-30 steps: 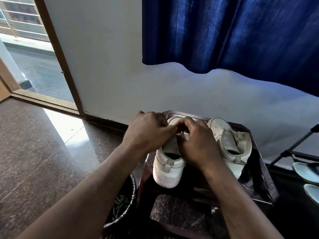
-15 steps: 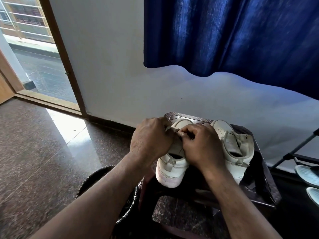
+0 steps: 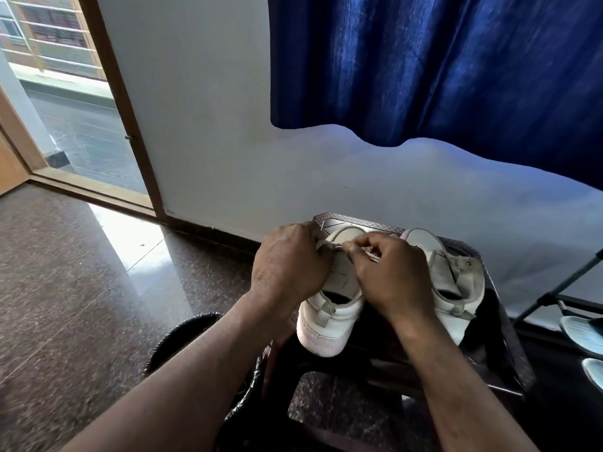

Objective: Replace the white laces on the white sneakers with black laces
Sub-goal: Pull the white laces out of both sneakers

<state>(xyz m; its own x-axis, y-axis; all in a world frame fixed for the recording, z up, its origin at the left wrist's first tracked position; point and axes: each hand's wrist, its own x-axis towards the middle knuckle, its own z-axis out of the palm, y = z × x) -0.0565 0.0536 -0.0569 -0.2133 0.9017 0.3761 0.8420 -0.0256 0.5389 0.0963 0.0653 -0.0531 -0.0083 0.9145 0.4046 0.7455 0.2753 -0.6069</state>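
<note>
Two white sneakers stand side by side on a dark plastic stool [image 3: 352, 221], heels toward me. Over the left sneaker [image 3: 326, 324] both hands work at the lacing. My left hand [image 3: 288, 264] pinches a short stretch of white lace [image 3: 329, 245] at the shoe's left edge. My right hand [image 3: 390, 275] pinches the same lace from the right, fingers curled over the tongue. The right sneaker [image 3: 456, 282] sits untouched, its white lace hanging loose at the collar. No black laces are visible.
A black bin [image 3: 182, 334] stands on the polished floor just left of the stool, under my left forearm. A blue curtain [image 3: 440, 66] hangs above. A shoe rack with pale sandals [image 3: 584, 334] is at the right edge. An open doorway [image 3: 75, 125] lies far left.
The view has shifted slightly. Both hands stay on the left sneaker; the fingertips have moved a little apart, drawing a short span of white lace taut between them.
</note>
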